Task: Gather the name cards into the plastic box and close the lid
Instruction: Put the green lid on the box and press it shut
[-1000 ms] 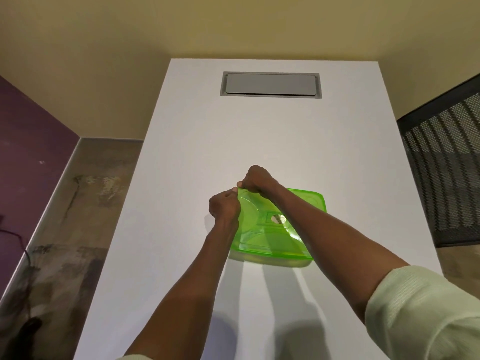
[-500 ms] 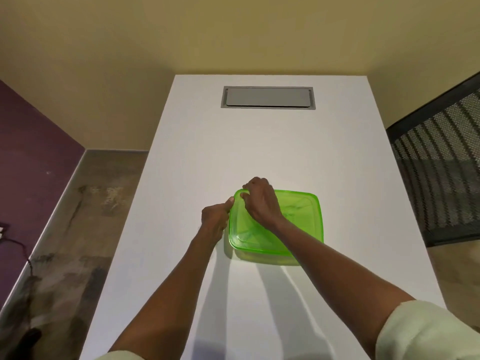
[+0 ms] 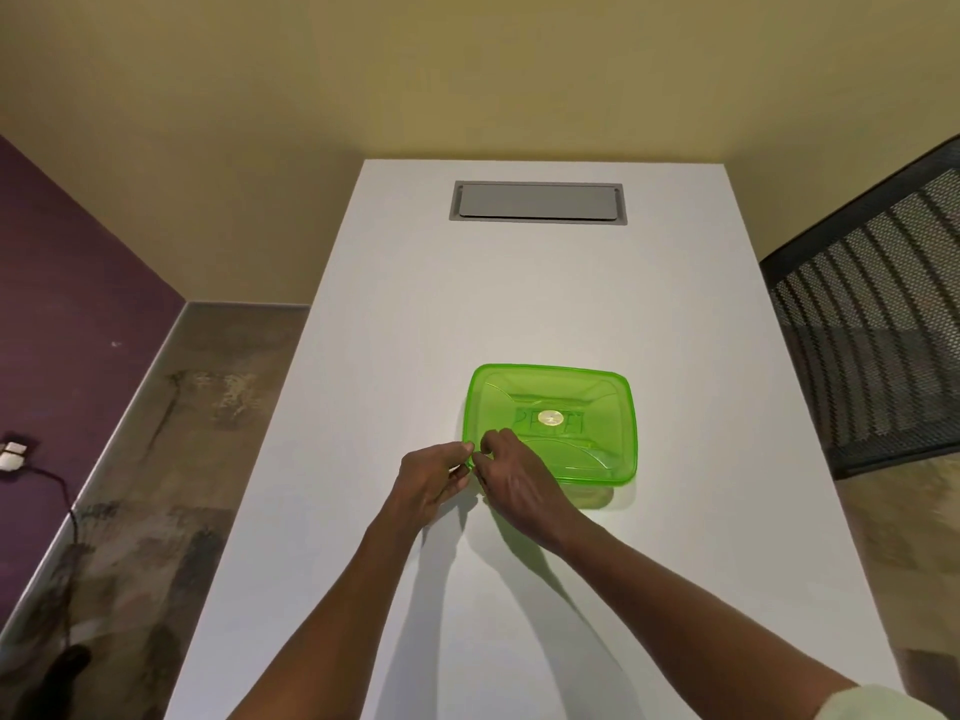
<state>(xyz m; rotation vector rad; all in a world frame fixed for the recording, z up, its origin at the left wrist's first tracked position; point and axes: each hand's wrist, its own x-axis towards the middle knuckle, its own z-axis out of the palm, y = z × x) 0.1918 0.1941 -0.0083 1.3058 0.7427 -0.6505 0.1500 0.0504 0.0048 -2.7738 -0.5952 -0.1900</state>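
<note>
Both hands meet at the near left corner of the green plastic box [image 3: 592, 439]. Left hand [image 3: 431, 483] has thumb and fingertips pinched on the rim at that corner, fingers curled. Right hand [image 3: 511, 485] lies over the same corner, fingers bent down onto the lid [image 3: 576, 402] edge, gripping it with the thumb beside the left hand's fingertips. Lid sits flat on the box, translucent, with a small round pale sticker [image 3: 550, 418] at its centre; the name cards cannot be made out through the plastic. Box stands on the white table [image 3: 519, 304], roughly mid-length, a little toward the right edge. A grey recessed hatch [image 3: 537, 201] is set near the far edge. Yellow wall beyond, purple wall at left, black mesh chair back [image 3: 872, 324] at right, mottled floor with a white plug and cable [image 3: 15, 454] at left.
</note>
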